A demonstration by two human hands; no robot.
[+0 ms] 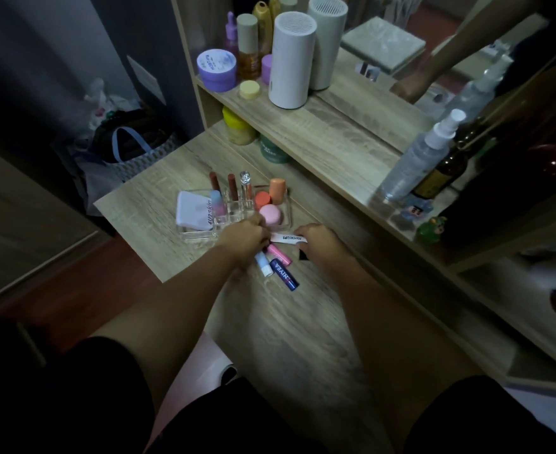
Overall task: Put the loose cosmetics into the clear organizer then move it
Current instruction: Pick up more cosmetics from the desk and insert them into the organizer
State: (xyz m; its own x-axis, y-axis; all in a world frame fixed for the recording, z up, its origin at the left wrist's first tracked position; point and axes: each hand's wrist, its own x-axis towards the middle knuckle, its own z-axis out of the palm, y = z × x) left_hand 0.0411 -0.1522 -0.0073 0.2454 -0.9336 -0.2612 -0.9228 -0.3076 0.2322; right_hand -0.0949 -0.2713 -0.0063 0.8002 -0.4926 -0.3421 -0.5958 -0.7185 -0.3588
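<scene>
The clear organizer [198, 235] stands on the wooden desk, holding a white compact [193, 209], upright lipsticks [231, 188], a blue-pink tube and orange and pink round pots [270, 215]. In front of it lie loose items: a white tube [288, 238], a pink stick [280, 253], a light blue stick [264, 264] and a dark blue Nivea stick [284, 274]. My left hand [244, 239] is curled over the loose pile beside the organizer; what it grips is hidden. My right hand [319, 239] pinches the right end of the white tube.
A shelf behind carries a white cylinder [291, 60], purple jar [217, 68], bottles and a yellow lid. A spray bottle [417, 158] and a brown bottle stand at the right by a mirror. A bag [132, 149] sits on the floor at the left.
</scene>
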